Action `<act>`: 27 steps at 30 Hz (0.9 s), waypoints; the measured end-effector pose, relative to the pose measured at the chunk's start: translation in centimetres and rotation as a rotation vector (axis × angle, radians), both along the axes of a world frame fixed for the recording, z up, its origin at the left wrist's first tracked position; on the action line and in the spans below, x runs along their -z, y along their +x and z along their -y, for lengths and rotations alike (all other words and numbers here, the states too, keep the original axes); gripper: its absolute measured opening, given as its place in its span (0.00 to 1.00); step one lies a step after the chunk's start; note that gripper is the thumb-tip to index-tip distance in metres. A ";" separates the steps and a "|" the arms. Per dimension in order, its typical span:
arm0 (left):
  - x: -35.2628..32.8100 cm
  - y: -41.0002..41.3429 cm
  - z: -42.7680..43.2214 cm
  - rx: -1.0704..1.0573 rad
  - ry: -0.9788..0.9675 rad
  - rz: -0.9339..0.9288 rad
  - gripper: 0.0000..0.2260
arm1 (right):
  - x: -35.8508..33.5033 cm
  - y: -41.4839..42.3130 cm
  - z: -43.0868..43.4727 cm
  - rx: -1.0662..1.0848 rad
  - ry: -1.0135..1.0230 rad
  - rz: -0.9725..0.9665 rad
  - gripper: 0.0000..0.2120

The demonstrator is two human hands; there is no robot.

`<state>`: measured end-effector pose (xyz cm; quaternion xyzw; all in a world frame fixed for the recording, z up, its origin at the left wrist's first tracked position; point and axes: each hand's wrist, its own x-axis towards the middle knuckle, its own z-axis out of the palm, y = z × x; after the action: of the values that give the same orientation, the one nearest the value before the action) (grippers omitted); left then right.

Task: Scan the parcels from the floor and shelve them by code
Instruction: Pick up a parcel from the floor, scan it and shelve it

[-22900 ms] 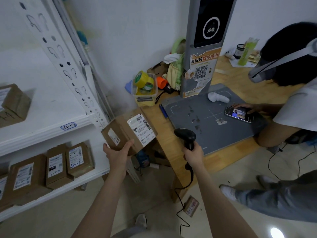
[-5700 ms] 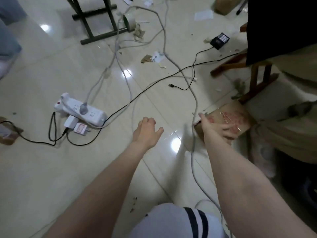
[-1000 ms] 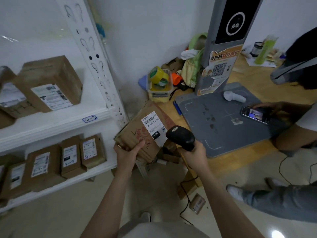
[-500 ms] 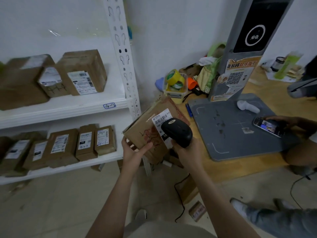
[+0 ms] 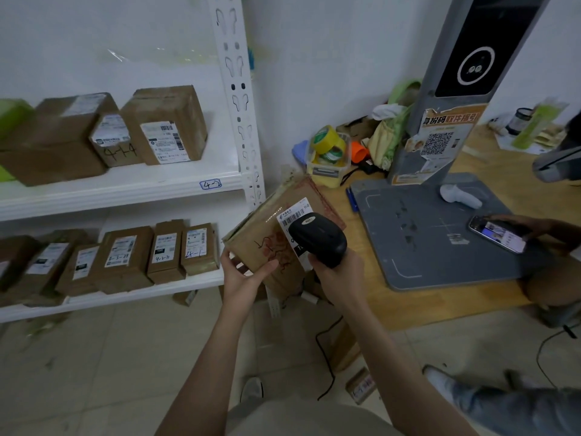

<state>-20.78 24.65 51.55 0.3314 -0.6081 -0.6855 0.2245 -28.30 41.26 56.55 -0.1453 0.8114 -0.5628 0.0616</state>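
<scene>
Left of both hands stands the shelf [image 5: 125, 187], tagged 4-2. The left hand [image 5: 243, 276] grips the parcel [image 5: 261, 237] by its lower edge, thumb across the face, the box tilted, long axis climbing up and right. Its label [image 5: 294, 212] lies just under the scanner [image 5: 317, 239], clutched in the right hand [image 5: 338, 278], the nearer one; desk [image 5: 408, 303] to its right.

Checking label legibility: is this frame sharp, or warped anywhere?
Head view: dim, even light; the shelf post bends with wide-angle distortion; fine print on the parcel label is too soft to read, and the scanner covers part of it.
</scene>
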 end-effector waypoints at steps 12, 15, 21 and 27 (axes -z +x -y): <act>-0.5 0.5 0.2 -0.027 -0.009 0.021 0.48 | -0.1 0.2 0.5 -0.035 0.002 -0.004 0.14; -0.5 0.4 0.2 -0.026 -0.017 0.016 0.46 | 0.0 0.1 0.5 -0.030 0.000 0.010 0.15; -0.4 0.1 0.0 -0.032 -0.016 0.011 0.45 | 0.5 -0.2 0.2 -0.021 0.027 0.031 0.16; -0.3 -0.1 -0.2 -0.032 -0.010 0.019 0.44 | 0.9 -0.4 -0.1 -0.019 0.059 0.033 0.19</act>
<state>-20.89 24.84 51.88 0.3463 -0.6081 -0.6758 0.2314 -28.69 41.37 55.68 -0.1416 0.8252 -0.5403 0.0846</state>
